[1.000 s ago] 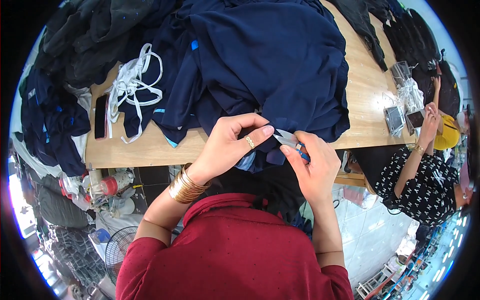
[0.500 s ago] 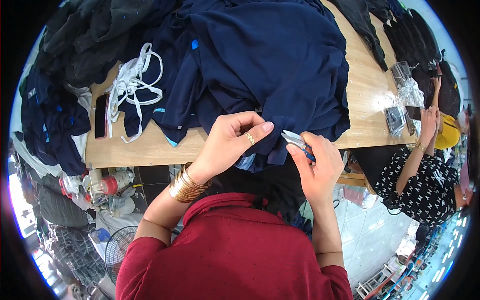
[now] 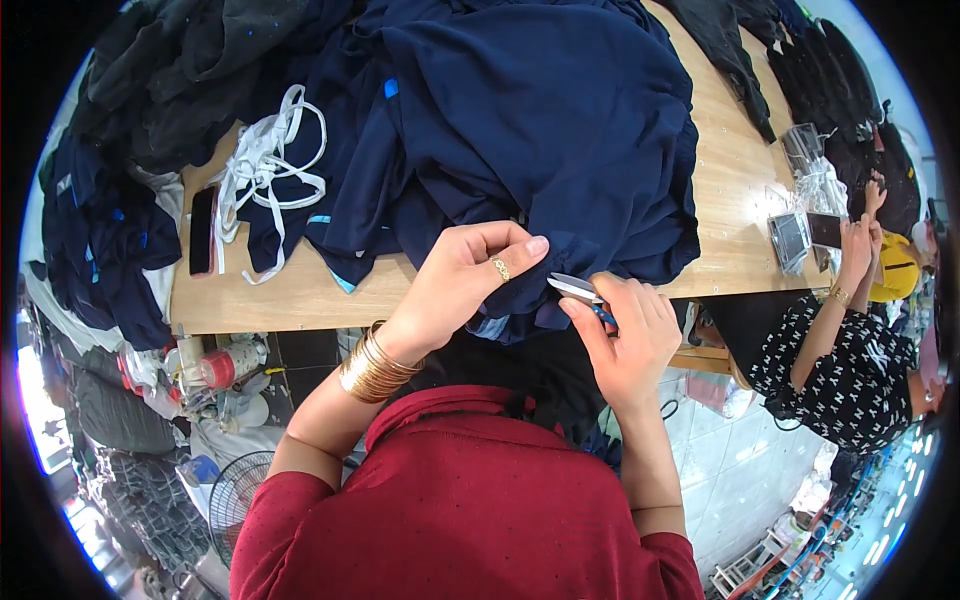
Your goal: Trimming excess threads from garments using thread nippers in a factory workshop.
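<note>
A large navy garment lies bunched over the wooden table and hangs past its near edge. My left hand, with a ring and gold bangles at the wrist, pinches a fold of it between thumb and fingers. In my right hand is a pair of small thread snips with blue handles. Their pointed blades aim left at the cloth, just right of my left thumb. The blades look slightly parted. Whether they touch a thread is too small to tell.
On the table to the left lie a phone and a tangle of white tape. Dark garments are heaped at the far left. Clear plastic packets sit at the right, beside a person holding a phone.
My right hand and the snips have shifted slightly left and down, bringing the blades nearer my left thumb. My left hand has barely moved and keeps its pinch on the garment.
</note>
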Motion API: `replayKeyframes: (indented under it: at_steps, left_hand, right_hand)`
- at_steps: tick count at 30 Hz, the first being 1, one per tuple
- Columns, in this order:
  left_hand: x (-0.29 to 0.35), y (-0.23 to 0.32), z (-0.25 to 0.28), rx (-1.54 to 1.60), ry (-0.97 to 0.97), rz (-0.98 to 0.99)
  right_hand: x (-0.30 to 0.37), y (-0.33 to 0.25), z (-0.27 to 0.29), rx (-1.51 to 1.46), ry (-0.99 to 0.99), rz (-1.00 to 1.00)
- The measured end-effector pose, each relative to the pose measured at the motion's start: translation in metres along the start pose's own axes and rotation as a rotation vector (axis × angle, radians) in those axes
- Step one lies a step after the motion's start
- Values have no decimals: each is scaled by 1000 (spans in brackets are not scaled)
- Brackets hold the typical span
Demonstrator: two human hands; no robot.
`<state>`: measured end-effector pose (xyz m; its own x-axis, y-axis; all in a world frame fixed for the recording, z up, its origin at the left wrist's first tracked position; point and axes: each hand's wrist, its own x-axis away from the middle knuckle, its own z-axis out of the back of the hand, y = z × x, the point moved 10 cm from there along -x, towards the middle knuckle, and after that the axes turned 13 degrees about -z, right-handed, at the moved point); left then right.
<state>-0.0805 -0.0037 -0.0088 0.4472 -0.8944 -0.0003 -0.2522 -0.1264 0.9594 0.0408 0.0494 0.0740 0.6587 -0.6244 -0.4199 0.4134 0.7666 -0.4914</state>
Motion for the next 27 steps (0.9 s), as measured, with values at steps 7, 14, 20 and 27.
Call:
replayKeyframes:
  at_steps: [7,14,20,27]
  left_hand:
    - [5,-11,-6,215,19,98]
    - [-3,-11,-9,160,-6,74]
    - [6,5,6,-25,12,62]
    - [14,34,-19,-234,-176,-392]
  right_hand:
    - [1,1,-1,-4,-13,-27]
    - [-6,5,-1,11,-18,-28]
    - [-13,-16,-2,-18,-53,1]
    - [-10,9,1,-667,-186,-323]
